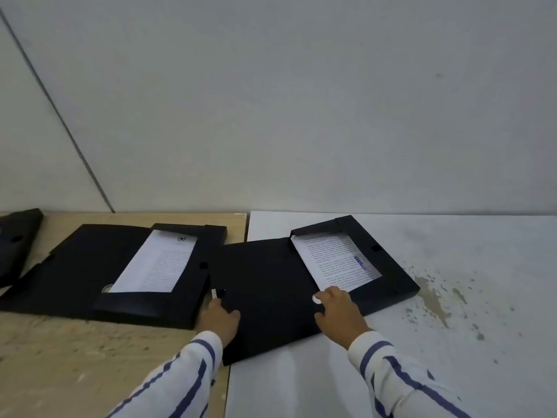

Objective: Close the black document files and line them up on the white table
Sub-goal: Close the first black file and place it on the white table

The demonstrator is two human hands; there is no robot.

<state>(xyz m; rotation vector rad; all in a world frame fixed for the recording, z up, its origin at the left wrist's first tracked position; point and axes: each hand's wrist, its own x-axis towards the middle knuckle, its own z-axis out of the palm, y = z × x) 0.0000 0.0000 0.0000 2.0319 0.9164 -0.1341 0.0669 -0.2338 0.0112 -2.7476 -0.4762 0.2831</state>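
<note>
An open black document file (265, 273) lies across the seam between the wooden table and the white table (470, 248). Its tray holds printed paper (334, 260), and its lid lies flat to the left. My left hand (218, 319) grips the lid's left edge just below the closing tab (218, 292). My right hand (337, 309) rests palm down on the near corner of the tray, fingers beside a white ring. A second open black file (81, 267) with paper (156, 263) lies on the wooden table to the left.
A third black file (15, 242) shows partly at the far left edge. The wooden table (75, 357) adjoins the white table, which has stained, flaking patches (434, 297) at the right. A grey wall (301, 116) stands directly behind both tables.
</note>
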